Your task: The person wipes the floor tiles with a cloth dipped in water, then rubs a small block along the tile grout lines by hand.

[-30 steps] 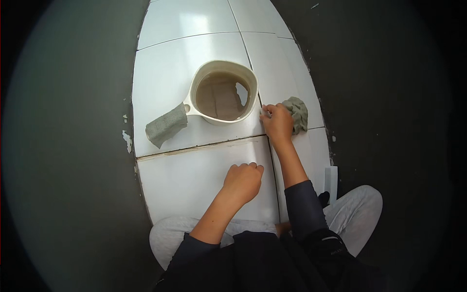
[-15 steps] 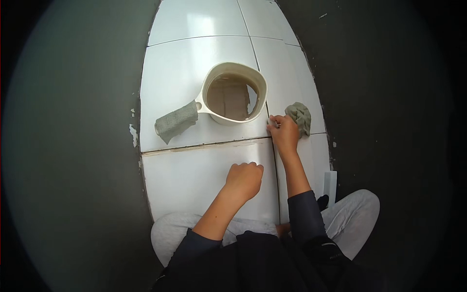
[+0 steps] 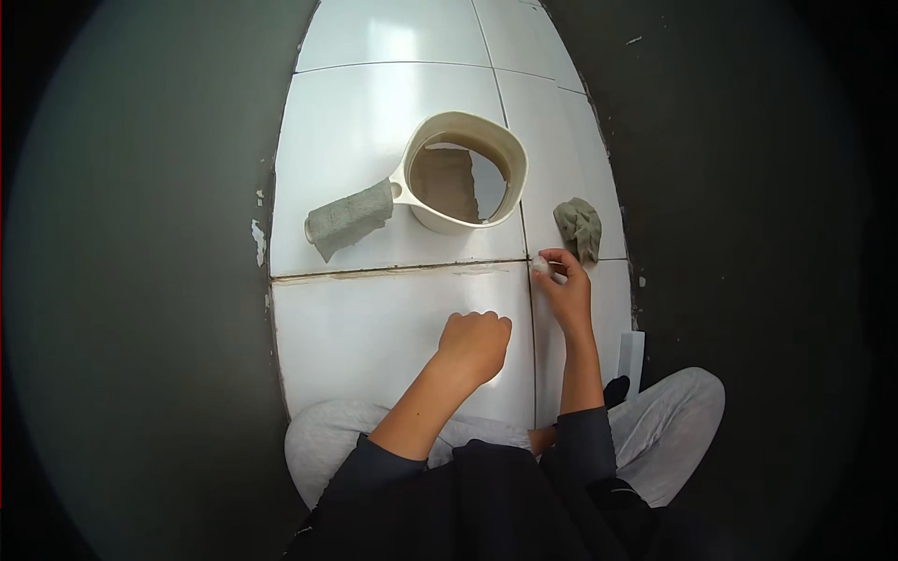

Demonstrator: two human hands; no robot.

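My right hand (image 3: 569,288) pinches a small whitish lump (image 3: 541,266) between thumb and fingers, over the joint where the tile lines cross. Just beyond it lies a crumpled grey-green cloth (image 3: 580,228), apart from the fingers. My left hand (image 3: 475,346) is closed in a fist above the near white tile; whatever it may hold is hidden. Ahead of both hands stands a cream dipper (image 3: 520,173) with murky water in it. A grey-green cloth (image 3: 351,218) is wrapped round the dipper's handle, which points left.
White tiles (image 3: 365,351) form a strip with dark joints, and pale residue (image 3: 374,272) runs along one of them. Dark floor (image 3: 168,280) borders both sides, with white flakes (image 3: 258,243) on the left. A white block (image 3: 631,363) stands near my right knee.
My right hand has drawn back towards me and slightly right, away from the dipper's side and the crumpled cloth. The pinched lump now shows more clearly. My left fist keeps its place.
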